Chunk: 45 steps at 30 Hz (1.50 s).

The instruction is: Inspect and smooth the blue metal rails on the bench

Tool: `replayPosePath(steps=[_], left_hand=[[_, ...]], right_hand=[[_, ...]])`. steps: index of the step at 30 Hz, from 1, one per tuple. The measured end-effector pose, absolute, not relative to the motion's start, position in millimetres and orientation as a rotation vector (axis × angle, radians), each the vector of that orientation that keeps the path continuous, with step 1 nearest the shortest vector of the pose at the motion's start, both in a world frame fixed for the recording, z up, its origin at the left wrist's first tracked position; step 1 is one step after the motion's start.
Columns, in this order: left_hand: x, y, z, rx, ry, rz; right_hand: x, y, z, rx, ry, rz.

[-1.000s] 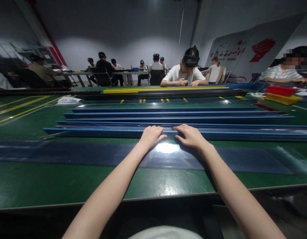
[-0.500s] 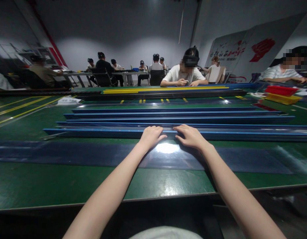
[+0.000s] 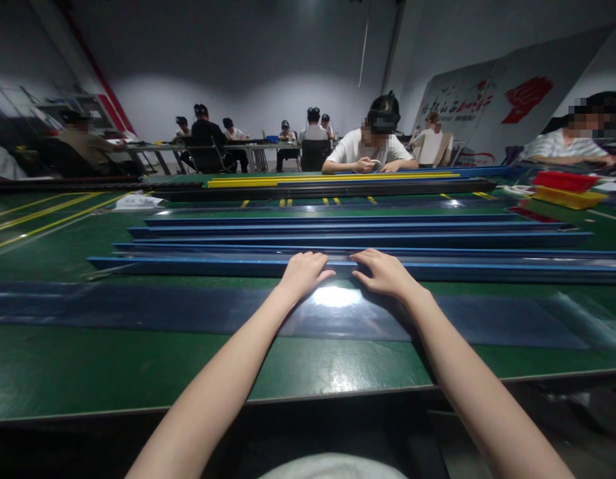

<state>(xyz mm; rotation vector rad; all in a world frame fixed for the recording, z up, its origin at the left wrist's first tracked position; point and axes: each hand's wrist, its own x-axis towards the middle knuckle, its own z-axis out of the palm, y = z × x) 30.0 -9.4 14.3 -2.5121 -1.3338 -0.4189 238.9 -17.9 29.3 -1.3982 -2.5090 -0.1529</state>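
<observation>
Across the green table (image 3: pixel 138 372) lies a long blue channel strip (image 3: pixel 213 267) with raised edges. My left hand (image 3: pixel 304 271) is closed over its near wall, fingers reaching inside and thumb on the near side. A short distance to the right, my right hand (image 3: pixel 382 271) holds the same wall in a like way; its fingertips are partly hidden. Nearer to me, beneath my forearms, a wide clear plastic strip (image 3: pixel 188 309) lies flat and reflects the light.
Behind the channel rest more blue strips (image 3: pixel 288 238), then yellow strips (image 3: pixel 248 182) and dark ones. Red (image 3: pixel 565 180) and yellow trays (image 3: pixel 567 197) stand far right. A person in a white shirt (image 3: pixel 350 150) sits across the table; others sit beyond.
Almost nothing differs. My right hand has shifted very slightly to the right; my left hand and the blue channel strip look still.
</observation>
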Motion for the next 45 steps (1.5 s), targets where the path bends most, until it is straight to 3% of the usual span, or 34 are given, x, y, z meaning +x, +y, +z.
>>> replayPosePath(steps=[26, 45], left_hand=[[29.8, -9.8, 13.5, -2.518, -1.336, -0.409], [33.3, -13.2, 18.5, -2.481, -1.417, -0.412]], right_hand=[[240.6, -19.8, 32.6, -1.548, -2.472, -0.260], [235.8, -20.0, 32.6, -1.451, -2.480, -0.112]])
